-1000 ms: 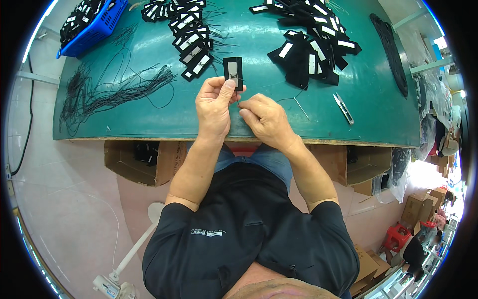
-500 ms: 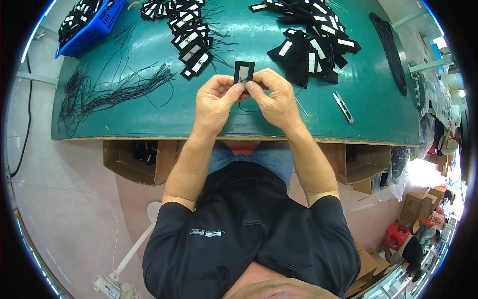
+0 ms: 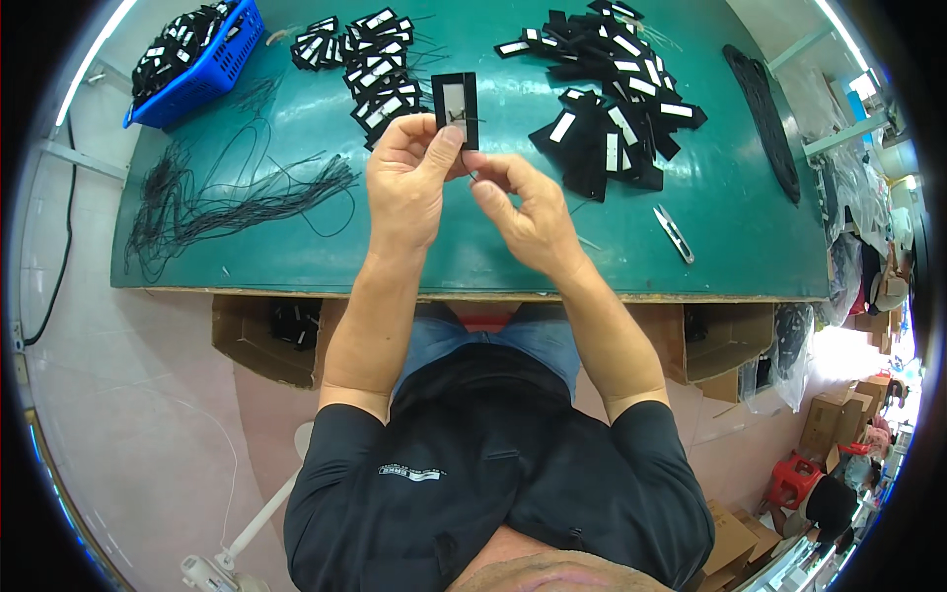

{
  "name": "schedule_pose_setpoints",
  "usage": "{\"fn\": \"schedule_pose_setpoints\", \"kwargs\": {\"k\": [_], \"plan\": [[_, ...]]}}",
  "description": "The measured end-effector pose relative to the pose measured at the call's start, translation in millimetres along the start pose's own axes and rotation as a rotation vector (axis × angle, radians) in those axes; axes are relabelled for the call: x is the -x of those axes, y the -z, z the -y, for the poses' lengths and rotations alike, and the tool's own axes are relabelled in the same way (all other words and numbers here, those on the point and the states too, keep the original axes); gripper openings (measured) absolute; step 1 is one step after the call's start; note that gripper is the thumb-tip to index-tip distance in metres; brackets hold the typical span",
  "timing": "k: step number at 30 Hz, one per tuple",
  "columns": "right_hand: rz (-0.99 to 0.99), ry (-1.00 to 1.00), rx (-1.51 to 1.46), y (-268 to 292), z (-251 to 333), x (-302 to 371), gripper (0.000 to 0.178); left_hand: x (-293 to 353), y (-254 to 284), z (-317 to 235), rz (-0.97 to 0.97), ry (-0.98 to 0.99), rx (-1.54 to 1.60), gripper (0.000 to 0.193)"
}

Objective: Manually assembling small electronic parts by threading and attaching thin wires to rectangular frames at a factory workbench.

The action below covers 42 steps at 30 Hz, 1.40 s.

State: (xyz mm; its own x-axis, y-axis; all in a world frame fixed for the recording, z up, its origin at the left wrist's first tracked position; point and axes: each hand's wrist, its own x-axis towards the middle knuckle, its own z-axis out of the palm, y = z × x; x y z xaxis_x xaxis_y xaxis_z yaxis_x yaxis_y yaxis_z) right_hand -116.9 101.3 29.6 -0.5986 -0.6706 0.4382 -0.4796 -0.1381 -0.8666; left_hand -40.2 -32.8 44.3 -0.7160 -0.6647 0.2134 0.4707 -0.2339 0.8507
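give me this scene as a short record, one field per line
left hand: holds a black piece with a pale panel
right hand: appears to pinch a thin dark cord below it
surface: green table
table left: blue basket, loose dark cords
far side: heaped black pieces
table right: metal snips, long dark bundle

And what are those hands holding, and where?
The left hand grips a black rectangular piece with a pale panel by its lower left part. The right hand pinches a thin dark cord just below it.

A black, pale-panelled rectangle (image 3: 455, 102) sits in the left hand (image 3: 406, 183).
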Motion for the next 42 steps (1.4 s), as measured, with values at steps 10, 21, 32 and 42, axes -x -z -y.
{"fn": "schedule_pose_setpoints", "kwargs": {"k": [10,21,32,42], "plan": [[0.058,0.06,0.102,5.4,-8.3,5.6,0.02,-10.2,-23.9,-12.8,0.015,-0.057,0.102,0.014],[-0.395,-0.113,0.962,163.3,-44.9,77.6,0.023,-9.4,-17.6,-18.8,0.018,-0.049,0.028,0.011],[-0.006,-0.356,1.071,215.1,-51.6,97.6,0.015,-17.8,-46.2,-36.2,0.117,-0.088,0.04,0.012],[0.076,-0.286,0.144,146.2,44.9,26.0,0.01,-17.7,-61.0,-37.2,0.122,-0.105,0.039,0.013]]}}
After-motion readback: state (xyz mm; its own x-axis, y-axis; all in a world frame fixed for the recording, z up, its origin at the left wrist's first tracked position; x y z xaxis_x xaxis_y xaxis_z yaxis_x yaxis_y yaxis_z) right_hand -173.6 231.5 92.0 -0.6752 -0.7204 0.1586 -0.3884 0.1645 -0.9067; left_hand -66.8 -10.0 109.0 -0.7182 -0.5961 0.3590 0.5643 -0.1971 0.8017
